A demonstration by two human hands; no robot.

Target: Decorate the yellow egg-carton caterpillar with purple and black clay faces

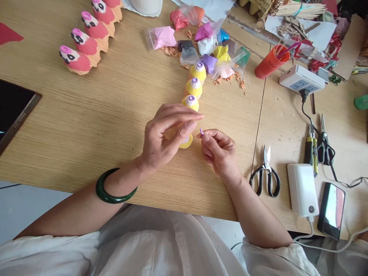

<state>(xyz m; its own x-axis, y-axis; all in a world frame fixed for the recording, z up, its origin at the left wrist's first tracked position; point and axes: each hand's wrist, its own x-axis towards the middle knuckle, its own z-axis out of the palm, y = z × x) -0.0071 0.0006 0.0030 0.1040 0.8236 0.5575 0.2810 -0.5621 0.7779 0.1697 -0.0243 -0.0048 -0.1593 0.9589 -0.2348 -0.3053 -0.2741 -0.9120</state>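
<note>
Between the thumb and forefinger of my right hand (220,151) is a small strip of purple clay (201,131). My left hand (165,134) hovers over the row, fingers stretched out and thumb apart, with nothing visible in it. Below it stands a row of yellow egg-carton cups (193,89) with white tops and purple rings. The nearest cup (186,142) is yellow with a pale top, partly hidden by my left hand. A dark green bangle (105,189) circles my left wrist.
Bags of coloured clay (207,42) lie beyond the row. Pink painted egg-carton cups (86,42) stand at far left, above a tablet (14,111). At right are scissors (266,168), a power bank (301,188), a phone (332,211), a red cup (268,63) and a power strip (301,78).
</note>
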